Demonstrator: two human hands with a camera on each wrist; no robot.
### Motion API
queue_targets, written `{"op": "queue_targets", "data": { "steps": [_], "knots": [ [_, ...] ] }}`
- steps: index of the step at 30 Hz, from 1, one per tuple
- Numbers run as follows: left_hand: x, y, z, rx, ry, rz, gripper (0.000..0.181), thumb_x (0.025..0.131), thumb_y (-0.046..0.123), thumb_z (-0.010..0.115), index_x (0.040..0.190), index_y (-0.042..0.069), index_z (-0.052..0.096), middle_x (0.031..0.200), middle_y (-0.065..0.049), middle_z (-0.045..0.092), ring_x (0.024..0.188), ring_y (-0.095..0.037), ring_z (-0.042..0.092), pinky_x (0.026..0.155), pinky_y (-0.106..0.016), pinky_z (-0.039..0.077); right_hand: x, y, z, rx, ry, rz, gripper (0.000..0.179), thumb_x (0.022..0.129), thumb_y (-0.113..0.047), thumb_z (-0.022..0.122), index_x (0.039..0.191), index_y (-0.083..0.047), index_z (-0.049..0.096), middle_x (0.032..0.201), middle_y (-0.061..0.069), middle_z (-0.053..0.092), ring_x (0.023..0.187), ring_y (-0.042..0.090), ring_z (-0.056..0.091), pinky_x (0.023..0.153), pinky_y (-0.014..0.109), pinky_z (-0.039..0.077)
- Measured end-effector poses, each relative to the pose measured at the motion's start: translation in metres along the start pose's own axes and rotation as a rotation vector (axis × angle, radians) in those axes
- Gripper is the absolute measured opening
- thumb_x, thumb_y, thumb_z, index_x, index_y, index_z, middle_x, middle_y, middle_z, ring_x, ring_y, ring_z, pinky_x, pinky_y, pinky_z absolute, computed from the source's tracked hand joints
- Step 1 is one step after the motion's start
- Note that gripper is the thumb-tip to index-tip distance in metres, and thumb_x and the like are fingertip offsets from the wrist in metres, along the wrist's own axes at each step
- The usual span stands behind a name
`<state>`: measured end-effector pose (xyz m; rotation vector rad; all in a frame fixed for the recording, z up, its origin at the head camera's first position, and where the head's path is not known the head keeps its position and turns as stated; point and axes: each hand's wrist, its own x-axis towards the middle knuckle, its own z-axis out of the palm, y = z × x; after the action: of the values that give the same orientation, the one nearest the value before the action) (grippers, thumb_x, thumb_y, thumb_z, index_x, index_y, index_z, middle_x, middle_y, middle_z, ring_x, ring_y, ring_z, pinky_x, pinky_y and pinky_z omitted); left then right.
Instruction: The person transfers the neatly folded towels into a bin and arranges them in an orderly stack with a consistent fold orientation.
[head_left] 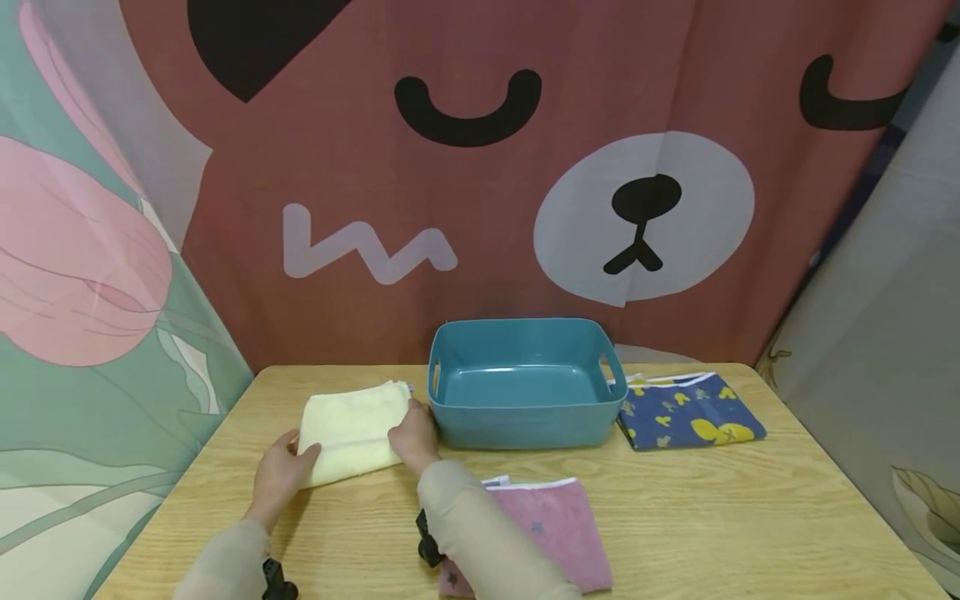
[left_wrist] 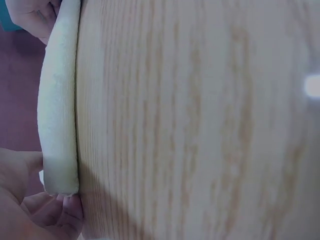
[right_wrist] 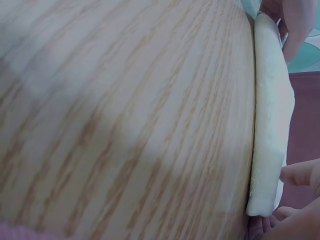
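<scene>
A folded pale yellow towel (head_left: 352, 429) lies on the left part of the wooden table. My left hand (head_left: 281, 471) pinches its left edge, thumb on top and fingers underneath, as the left wrist view also shows on the towel's end (left_wrist: 60, 125). At the opposite edge my right hand (head_left: 415, 435) grips the towel, thumb above and fingers below in the right wrist view, where the towel's thick side (right_wrist: 270, 120) shows. The right hand is close beside the blue plastic basket (head_left: 525, 425).
The basket stands at the table's back middle, its inside bare. A folded navy cloth with yellow figures (head_left: 686, 417) lies right of it. A folded pink cloth with stars (head_left: 555, 533) lies at the front, partly under the right forearm. A bear-print curtain (head_left: 480, 208) hangs behind the table (head_left: 712, 517).
</scene>
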<state>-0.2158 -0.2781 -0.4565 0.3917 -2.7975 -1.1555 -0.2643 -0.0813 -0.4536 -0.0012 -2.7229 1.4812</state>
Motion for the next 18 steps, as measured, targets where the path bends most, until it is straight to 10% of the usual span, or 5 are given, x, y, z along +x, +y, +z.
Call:
{"op": "queue_targets", "data": {
  "steps": [10,18],
  "knots": [
    [-0.0016,0.0002,0.0001,0.04,-0.024,0.005,0.057,0.098,0.019,0.057,0.135,-0.022,0.04,0.124,-0.041,0.051,0.114,-0.052,0.051,0.096,-0.059,0.041,0.0025,0.0033,0.0057,-0.08,-0.021,-0.009,0.054,0.081,0.009,0.065,0.133,0.01,0.052,0.129,0.024,0.052,0.121,0.035,0.051,0.104,0.041,0.043],
    [-0.0021,-0.001,0.002,0.011,-0.037,0.008,0.051,0.099,0.017,0.057,0.132,-0.02,0.046,0.124,-0.038,0.054,0.112,-0.05,0.053,0.092,-0.057,0.045,0.0042,0.0056,0.0071,-0.143,-0.031,-0.028,0.027,0.082,0.008,0.065,0.108,0.01,0.06,0.099,0.018,0.056,0.1,0.034,0.056,0.092,0.042,0.048]
  ]
}}
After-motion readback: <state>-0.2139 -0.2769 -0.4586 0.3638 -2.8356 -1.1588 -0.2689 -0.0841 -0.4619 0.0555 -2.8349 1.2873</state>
